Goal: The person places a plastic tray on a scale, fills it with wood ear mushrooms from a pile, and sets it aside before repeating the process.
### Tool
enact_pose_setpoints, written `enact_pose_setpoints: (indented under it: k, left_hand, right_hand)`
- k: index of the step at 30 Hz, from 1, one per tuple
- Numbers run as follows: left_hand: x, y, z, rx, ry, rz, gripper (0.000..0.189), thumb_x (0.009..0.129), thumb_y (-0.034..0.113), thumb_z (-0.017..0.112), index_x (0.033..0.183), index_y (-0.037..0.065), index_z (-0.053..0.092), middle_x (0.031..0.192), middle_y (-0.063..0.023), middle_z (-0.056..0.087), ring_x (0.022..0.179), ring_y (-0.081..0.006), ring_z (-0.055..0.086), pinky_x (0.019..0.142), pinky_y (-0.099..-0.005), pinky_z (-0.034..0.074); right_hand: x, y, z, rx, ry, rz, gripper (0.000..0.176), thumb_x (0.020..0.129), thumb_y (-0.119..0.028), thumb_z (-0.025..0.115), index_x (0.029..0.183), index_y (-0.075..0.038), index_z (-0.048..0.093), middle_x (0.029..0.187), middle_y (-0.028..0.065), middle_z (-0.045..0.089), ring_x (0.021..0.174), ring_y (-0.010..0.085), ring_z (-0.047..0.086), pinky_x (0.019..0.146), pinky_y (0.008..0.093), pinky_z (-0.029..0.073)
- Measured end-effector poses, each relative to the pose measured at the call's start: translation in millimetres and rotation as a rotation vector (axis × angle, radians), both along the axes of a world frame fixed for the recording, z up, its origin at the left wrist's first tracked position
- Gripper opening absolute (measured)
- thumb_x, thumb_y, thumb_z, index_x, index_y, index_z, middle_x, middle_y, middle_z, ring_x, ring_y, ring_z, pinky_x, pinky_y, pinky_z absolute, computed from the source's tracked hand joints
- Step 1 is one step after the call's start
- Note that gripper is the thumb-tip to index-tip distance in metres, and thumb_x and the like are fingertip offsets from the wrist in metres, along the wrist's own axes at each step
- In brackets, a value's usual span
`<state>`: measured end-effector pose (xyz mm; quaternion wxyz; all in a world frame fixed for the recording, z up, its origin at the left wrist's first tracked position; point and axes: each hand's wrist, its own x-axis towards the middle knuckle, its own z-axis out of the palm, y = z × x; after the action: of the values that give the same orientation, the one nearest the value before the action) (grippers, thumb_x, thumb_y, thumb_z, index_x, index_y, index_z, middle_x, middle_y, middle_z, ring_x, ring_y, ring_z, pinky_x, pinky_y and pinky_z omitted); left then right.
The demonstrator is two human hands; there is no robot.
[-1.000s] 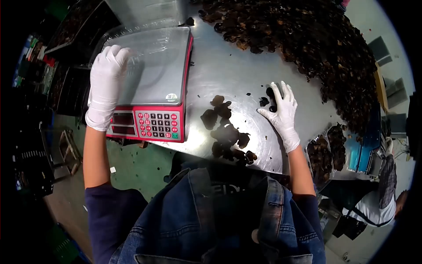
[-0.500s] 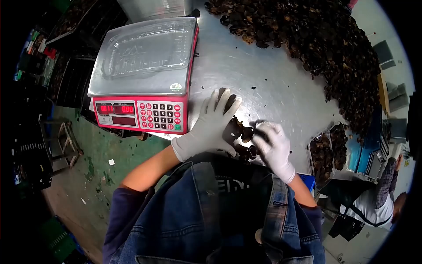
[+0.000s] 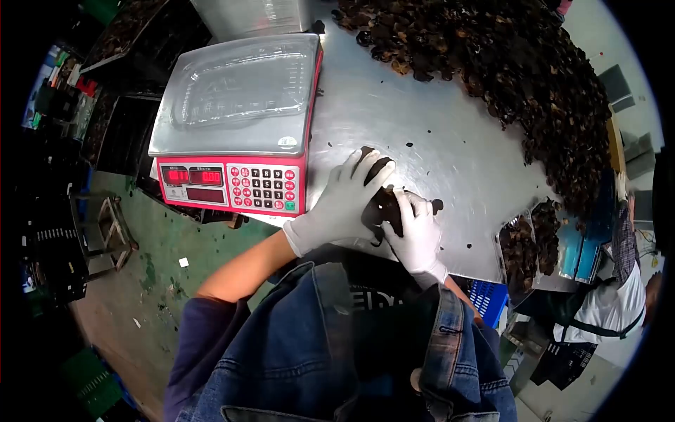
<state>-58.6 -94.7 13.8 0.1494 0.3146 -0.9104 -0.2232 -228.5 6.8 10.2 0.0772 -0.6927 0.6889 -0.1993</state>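
Both hands wear white gloves and meet at the near edge of the steel table (image 3: 394, 105). My left hand (image 3: 339, 205) and my right hand (image 3: 415, 231) cup a small heap of dark dried mushrooms (image 3: 382, 204) between them, pressing it together. A red scale (image 3: 235, 137) stands to the left. On its pan lies a clear plastic tray (image 3: 239, 81), which looks empty.
A large pile of dark dried mushrooms (image 3: 520, 63) covers the far and right side of the table. Filled clear trays (image 3: 524, 243) sit at the right edge. Another person (image 3: 612, 295) in white works at the lower right. Dark crates (image 3: 105, 119) stand left of the table.
My left hand left the tray on the scale and came down to the small heap. My right hand swept loose pieces toward me, and both hands closed around the heap.
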Motion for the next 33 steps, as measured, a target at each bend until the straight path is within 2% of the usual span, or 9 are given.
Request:
enact_pose_setpoints:
  k: [6, 10, 14, 15, 19, 20, 26, 28, 33]
  left_hand:
    - [-18.9, 0.3, -16.2, -0.106, 0.238, 0.068, 0.072, 0.067, 0.028, 0.080, 0.133, 0.011, 0.056, 0.127, -0.0142, 0.049, 0.115, -0.0371, 0.050, 0.095, -0.0440, 0.048]
    - [-42.7, -6.2, -26.1, 0.052, 0.362, 0.271, 0.042, 0.085, 0.014, 0.065, 0.126, 0.007, 0.059, 0.113, -0.0125, 0.056, 0.104, -0.0300, 0.058, 0.087, -0.0355, 0.051]
    - [-42.2, -20.7, 3.9, 0.173, 0.471, 0.308, 0.046, 0.078, 0.006, 0.065, 0.123, 0.004, 0.060, 0.110, -0.0150, 0.055, 0.103, -0.0332, 0.056, 0.087, -0.0399, 0.049]
    - [-35.0, -24.5, 23.7, 0.237, 0.468, 0.322, 0.050, 0.073, 0.001, 0.063, 0.122, 0.002, 0.059, 0.109, -0.0176, 0.054, 0.102, -0.0376, 0.054, 0.090, -0.0449, 0.047]
    - [11.7, -62.5, 78.2, -0.321, 0.431, 0.482, 0.046, 0.071, 0.003, 0.066, 0.116, 0.007, 0.061, 0.100, -0.0122, 0.054, 0.089, -0.0292, 0.061, 0.072, -0.0383, 0.053]
    - [33.3, -69.6, 98.6, -0.162, 0.430, 0.528, 0.048, 0.072, -0.003, 0.061, 0.118, 0.009, 0.060, 0.105, -0.0138, 0.056, 0.094, -0.0315, 0.061, 0.081, -0.0368, 0.053]
    - [146.5, -140.3, 120.9, -0.285, 0.101, 0.665, 0.039, 0.072, 0.009, 0.071, 0.110, 0.008, 0.065, 0.103, -0.0109, 0.058, 0.099, -0.0319, 0.062, 0.083, -0.0392, 0.053]
    - [166.7, -152.7, 115.6, -0.196, -0.026, 0.668, 0.044, 0.070, 0.011, 0.075, 0.113, 0.006, 0.066, 0.110, -0.0138, 0.060, 0.103, -0.0329, 0.062, 0.088, -0.0386, 0.052]
    - [185.3, -160.9, 119.3, -0.176, -0.114, 0.591, 0.070, 0.068, 0.011, 0.081, 0.133, 0.003, 0.055, 0.122, -0.0154, 0.058, 0.116, -0.0318, 0.057, 0.099, -0.0361, 0.049]
  right_hand:
    - [-12.3, -23.3, 12.1, -0.039, -0.092, -0.072, 0.055, 0.073, -0.013, 0.078, 0.126, -0.018, 0.063, 0.097, 0.0117, 0.069, 0.080, 0.0292, 0.070, 0.069, 0.0352, 0.056]
    - [-21.7, -44.4, 23.6, 0.034, -0.486, -0.121, 0.049, 0.079, -0.004, 0.074, 0.126, -0.013, 0.064, 0.107, 0.0148, 0.072, 0.095, 0.0254, 0.073, 0.082, 0.0318, 0.056]
    - [-18.6, -68.7, 49.4, 0.024, -0.523, -0.080, 0.047, 0.079, 0.004, 0.069, 0.124, -0.005, 0.064, 0.115, 0.0141, 0.070, 0.101, 0.0214, 0.070, 0.089, 0.0313, 0.054]
    - [-13.0, -75.5, 64.7, 0.024, -0.507, -0.070, 0.044, 0.083, -0.007, 0.068, 0.127, -0.012, 0.064, 0.111, 0.0157, 0.069, 0.101, 0.0269, 0.070, 0.089, 0.0337, 0.054]
    - [30.2, -133.6, 117.6, -0.141, -0.530, 0.201, 0.041, 0.083, -0.007, 0.067, 0.124, -0.012, 0.065, 0.109, 0.0135, 0.069, 0.098, 0.0278, 0.070, 0.085, 0.0344, 0.056]
    - [48.2, -149.0, 131.6, -0.110, -0.547, 0.236, 0.043, 0.082, -0.009, 0.066, 0.125, -0.015, 0.064, 0.107, 0.0125, 0.069, 0.095, 0.0291, 0.070, 0.083, 0.0352, 0.056]
    - [142.1, -254.1, 114.1, -0.162, -0.421, 0.526, 0.037, 0.083, -0.022, 0.064, 0.120, -0.017, 0.065, 0.101, 0.0107, 0.067, 0.096, 0.0321, 0.065, 0.082, 0.0427, 0.052]
    - [154.7, -278.9, 98.2, -0.007, -0.334, 0.604, 0.052, 0.081, -0.026, 0.068, 0.131, -0.012, 0.060, 0.118, 0.0139, 0.064, 0.110, 0.0322, 0.062, 0.095, 0.0380, 0.049]
    - [127.2, -270.5, 108.3, -0.113, -0.263, 0.626, 0.076, 0.071, -0.044, 0.076, 0.135, -0.009, 0.056, 0.120, 0.0201, 0.061, 0.115, 0.0353, 0.058, 0.096, 0.0410, 0.047]
